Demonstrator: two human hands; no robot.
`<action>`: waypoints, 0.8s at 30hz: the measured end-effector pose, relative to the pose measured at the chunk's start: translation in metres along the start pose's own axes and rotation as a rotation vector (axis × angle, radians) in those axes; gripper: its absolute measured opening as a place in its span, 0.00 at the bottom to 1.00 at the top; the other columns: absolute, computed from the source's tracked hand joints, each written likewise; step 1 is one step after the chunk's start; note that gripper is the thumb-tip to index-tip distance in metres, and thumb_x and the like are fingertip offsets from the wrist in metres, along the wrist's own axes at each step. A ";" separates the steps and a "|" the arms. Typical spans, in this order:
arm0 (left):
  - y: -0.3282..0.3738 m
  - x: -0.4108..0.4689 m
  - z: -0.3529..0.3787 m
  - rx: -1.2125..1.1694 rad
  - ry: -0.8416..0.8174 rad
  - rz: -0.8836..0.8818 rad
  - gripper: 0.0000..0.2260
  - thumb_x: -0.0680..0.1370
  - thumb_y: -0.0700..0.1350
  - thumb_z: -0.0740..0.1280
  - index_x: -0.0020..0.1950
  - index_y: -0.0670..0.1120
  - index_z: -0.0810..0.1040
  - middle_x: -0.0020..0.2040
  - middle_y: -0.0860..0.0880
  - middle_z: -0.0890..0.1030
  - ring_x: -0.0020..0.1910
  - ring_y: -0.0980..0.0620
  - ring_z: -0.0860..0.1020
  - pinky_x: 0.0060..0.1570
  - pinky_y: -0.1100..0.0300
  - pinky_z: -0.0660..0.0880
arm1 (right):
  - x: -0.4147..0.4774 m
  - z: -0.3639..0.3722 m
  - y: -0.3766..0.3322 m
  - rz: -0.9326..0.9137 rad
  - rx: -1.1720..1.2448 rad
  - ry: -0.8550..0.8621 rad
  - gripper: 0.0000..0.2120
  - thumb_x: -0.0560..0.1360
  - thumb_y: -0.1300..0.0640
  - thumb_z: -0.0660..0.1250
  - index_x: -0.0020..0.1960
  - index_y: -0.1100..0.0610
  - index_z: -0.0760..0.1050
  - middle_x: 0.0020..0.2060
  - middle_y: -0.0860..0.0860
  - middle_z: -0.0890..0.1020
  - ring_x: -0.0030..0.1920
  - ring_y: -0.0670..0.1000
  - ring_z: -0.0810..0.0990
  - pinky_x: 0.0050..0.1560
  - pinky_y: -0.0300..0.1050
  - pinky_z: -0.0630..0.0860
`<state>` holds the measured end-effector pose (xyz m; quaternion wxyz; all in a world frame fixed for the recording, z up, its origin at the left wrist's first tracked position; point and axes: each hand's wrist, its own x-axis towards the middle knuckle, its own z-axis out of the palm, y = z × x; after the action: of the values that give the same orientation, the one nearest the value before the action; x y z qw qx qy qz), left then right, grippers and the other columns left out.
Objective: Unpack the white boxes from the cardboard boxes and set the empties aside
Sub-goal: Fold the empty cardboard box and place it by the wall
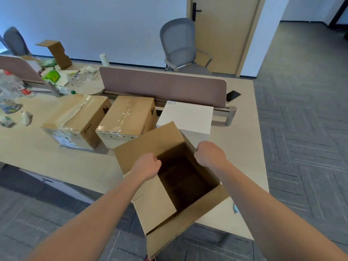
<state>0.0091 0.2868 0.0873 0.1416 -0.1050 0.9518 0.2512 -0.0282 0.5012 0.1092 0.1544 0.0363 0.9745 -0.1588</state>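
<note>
Gripping the open cardboard box by opposite walls, the left hand and right hand are both clenched on its rim. It hangs over the desk's near edge, by the right corner. The white box sits just behind, with two taped cardboard boxes along the divider.

Bare forearms, left grip, right grip

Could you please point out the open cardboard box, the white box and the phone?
open cardboard box [150,146]: head view, on its far flap.
white box [188,115]: head view, on its top face.
phone [233,95]: head view, on its dark screen.
</note>
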 end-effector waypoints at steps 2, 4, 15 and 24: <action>-0.015 -0.009 -0.002 0.038 -0.016 -0.031 0.12 0.81 0.46 0.60 0.39 0.45 0.75 0.36 0.48 0.75 0.37 0.51 0.74 0.34 0.59 0.68 | -0.010 0.019 -0.014 -0.026 -0.024 -0.083 0.05 0.77 0.59 0.61 0.45 0.56 0.76 0.39 0.51 0.79 0.38 0.52 0.78 0.35 0.45 0.71; -0.033 -0.017 -0.002 0.060 -0.041 -0.075 0.14 0.80 0.45 0.59 0.38 0.43 0.75 0.35 0.47 0.74 0.38 0.48 0.75 0.34 0.58 0.67 | -0.020 0.041 -0.028 -0.033 -0.053 -0.163 0.09 0.79 0.56 0.61 0.40 0.55 0.73 0.35 0.50 0.77 0.34 0.51 0.75 0.35 0.45 0.71; -0.075 -0.021 -0.030 -0.004 -0.027 -0.078 0.09 0.79 0.46 0.60 0.51 0.43 0.77 0.51 0.44 0.80 0.50 0.46 0.78 0.40 0.58 0.71 | -0.023 0.128 -0.073 0.225 -0.127 -0.397 0.53 0.65 0.27 0.67 0.78 0.58 0.58 0.76 0.68 0.54 0.74 0.72 0.54 0.64 0.65 0.69; -0.066 0.030 -0.058 0.101 0.024 0.185 0.11 0.79 0.46 0.61 0.51 0.40 0.78 0.50 0.44 0.78 0.48 0.47 0.77 0.48 0.51 0.76 | -0.014 0.128 -0.091 0.401 -0.028 -0.344 0.39 0.68 0.40 0.72 0.72 0.59 0.67 0.72 0.69 0.59 0.68 0.72 0.64 0.63 0.62 0.69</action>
<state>-0.0139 0.1967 0.0965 0.1116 -0.0124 0.9705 0.2134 0.0112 0.3739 0.0256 0.3468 0.1992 0.9093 -0.1152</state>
